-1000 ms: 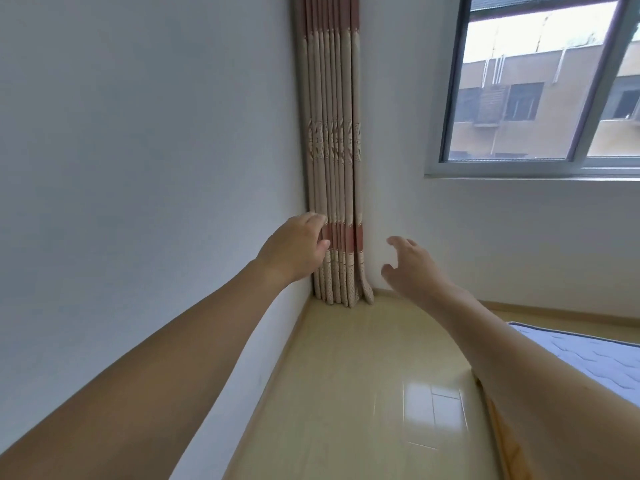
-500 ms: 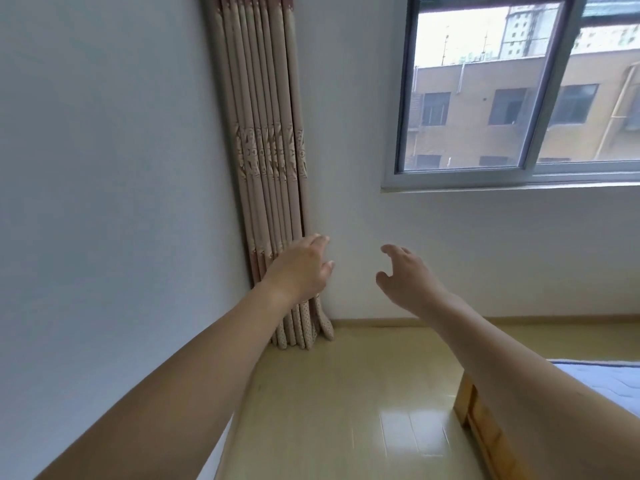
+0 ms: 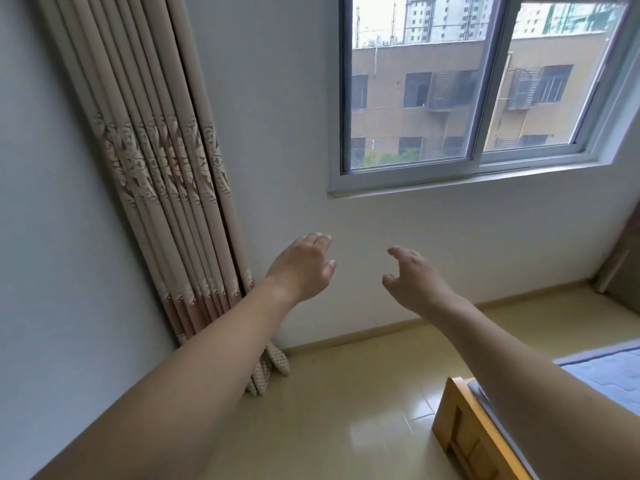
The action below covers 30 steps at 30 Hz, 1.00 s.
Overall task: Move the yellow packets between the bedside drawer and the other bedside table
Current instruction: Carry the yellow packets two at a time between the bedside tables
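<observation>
**Reaching with empty hands toward a bedroom wall**

Stretching both bare arms out ahead, a person faces the white wall below a sliding window. The left hand is raised with its back to the camera, fingers loosely bent and holding nothing. The right hand hangs beside it, well apart, fingers and thumb relaxed in a slight curve, also holding nothing. Neither hand touches the wall or any object. A pleated beige curtain with a patterned band hangs in the corner at left, its hem gathered on the glossy yellow floor. At lower right, the wooden corner of a bed frame shows under a pale quilted mattress, partly hidden by the right forearm. Apartment blocks fill the view through the glass. No yellow packets, bedside drawer or bedside table appear in this view, so their whereabouts cannot be told.
</observation>
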Each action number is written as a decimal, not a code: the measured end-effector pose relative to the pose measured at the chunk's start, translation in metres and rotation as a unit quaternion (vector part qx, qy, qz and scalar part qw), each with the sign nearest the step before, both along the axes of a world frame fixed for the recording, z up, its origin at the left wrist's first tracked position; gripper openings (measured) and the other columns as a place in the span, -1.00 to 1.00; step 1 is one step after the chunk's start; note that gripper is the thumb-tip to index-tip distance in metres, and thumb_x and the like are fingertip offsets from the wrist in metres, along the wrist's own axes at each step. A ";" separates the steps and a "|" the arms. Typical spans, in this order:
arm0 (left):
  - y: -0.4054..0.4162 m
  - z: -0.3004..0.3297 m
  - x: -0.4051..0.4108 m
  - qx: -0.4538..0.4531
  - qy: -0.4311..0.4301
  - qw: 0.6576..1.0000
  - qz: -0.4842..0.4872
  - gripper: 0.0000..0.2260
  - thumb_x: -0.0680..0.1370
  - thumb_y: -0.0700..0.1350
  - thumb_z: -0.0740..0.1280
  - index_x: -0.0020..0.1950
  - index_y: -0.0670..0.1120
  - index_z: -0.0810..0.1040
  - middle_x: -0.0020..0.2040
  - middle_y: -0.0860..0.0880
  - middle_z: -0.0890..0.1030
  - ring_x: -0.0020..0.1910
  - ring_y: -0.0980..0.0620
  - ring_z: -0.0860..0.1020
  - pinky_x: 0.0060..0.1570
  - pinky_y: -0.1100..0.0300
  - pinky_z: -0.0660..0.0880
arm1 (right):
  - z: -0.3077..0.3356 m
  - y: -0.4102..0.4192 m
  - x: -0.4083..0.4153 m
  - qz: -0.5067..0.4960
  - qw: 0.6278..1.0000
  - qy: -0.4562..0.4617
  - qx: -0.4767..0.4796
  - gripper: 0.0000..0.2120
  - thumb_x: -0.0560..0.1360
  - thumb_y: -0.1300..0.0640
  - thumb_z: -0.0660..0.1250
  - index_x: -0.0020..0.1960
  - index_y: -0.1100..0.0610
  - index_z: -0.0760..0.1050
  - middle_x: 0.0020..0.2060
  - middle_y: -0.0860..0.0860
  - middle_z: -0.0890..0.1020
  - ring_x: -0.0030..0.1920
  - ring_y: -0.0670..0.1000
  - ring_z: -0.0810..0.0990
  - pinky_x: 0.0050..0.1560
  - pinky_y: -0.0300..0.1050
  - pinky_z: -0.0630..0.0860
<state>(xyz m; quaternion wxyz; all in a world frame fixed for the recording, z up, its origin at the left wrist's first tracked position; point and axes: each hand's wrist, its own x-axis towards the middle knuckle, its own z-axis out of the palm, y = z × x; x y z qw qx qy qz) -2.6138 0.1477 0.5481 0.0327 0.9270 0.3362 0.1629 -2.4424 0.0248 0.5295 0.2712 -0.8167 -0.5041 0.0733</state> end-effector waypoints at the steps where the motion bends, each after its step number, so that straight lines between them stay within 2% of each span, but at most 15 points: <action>1: 0.018 -0.002 0.018 0.004 0.001 1.000 -0.008 -0.50 0.62 -0.01 0.22 0.52 -0.15 0.27 0.49 -0.12 0.34 0.46 -0.10 0.31 0.44 0.08 0.22 | -0.004 0.018 0.015 -0.003 1.000 -0.001 0.002 -0.44 0.55 0.13 0.23 0.52 0.14 0.22 0.48 0.07 0.31 0.46 0.06 0.29 0.43 -0.07 0.24; 6: 0.108 0.002 0.114 0.015 0.000 0.999 -0.043 -0.50 0.62 -0.01 0.22 0.53 -0.12 0.25 0.52 -0.07 0.31 0.49 -0.08 0.27 0.46 0.10 0.19 | -0.008 0.108 0.103 -0.030 0.999 0.010 0.028 -0.43 0.53 0.13 0.25 0.51 0.16 0.23 0.47 0.09 0.34 0.46 0.07 0.30 0.44 -0.05 0.25; 11: 0.194 0.020 0.209 0.032 -0.008 0.997 -0.064 -0.51 0.62 0.00 0.22 0.52 -0.09 0.26 0.51 -0.03 0.31 0.49 -0.02 0.26 0.41 0.05 0.29 | 0.004 0.181 0.199 -0.067 0.997 0.003 0.040 -0.44 0.53 0.14 0.24 0.50 0.20 0.25 0.45 0.12 0.36 0.46 0.09 0.31 0.43 -0.06 0.24; 16: 0.258 0.006 0.318 0.020 0.011 0.994 -0.110 -0.51 0.62 0.00 0.23 0.53 -0.10 0.27 0.50 -0.05 0.33 0.47 -0.05 0.28 0.40 0.11 0.22 | -0.013 0.233 0.286 -0.098 0.995 0.016 0.019 -0.44 0.53 0.14 0.24 0.51 0.18 0.24 0.47 0.09 0.34 0.47 0.05 0.30 0.43 -0.11 0.21; 20: 0.301 -0.016 0.421 0.007 0.015 0.986 -0.167 -0.50 0.63 0.00 0.22 0.53 -0.12 0.25 0.51 -0.06 0.32 0.48 -0.03 0.27 0.43 0.17 0.17 | -0.034 0.265 0.375 -0.151 0.988 0.031 -0.014 -0.45 0.53 0.14 0.23 0.51 0.15 0.24 0.46 0.08 0.34 0.45 0.07 0.31 0.42 -0.08 0.25; 25: 0.358 -0.038 0.565 0.032 0.033 0.967 -0.252 -0.50 0.63 0.00 0.22 0.54 -0.12 0.25 0.51 -0.07 0.32 0.49 -0.04 0.26 0.45 0.17 0.15 | -0.053 0.307 0.504 -0.228 0.973 0.026 -0.025 -0.44 0.53 0.11 0.22 0.51 0.11 0.23 0.46 0.06 0.33 0.44 0.08 0.32 0.41 -0.03 0.30; 30: 0.400 -0.012 0.729 0.044 0.006 0.946 -0.321 -0.52 0.63 0.01 0.20 0.53 -0.11 0.25 0.50 -0.05 0.32 0.47 -0.06 0.27 0.43 0.15 0.18 | -0.031 0.326 0.635 -0.308 0.951 0.013 -0.016 -0.46 0.54 0.11 0.21 0.50 0.10 0.24 0.45 0.03 0.34 0.43 0.05 0.33 0.36 -0.06 0.32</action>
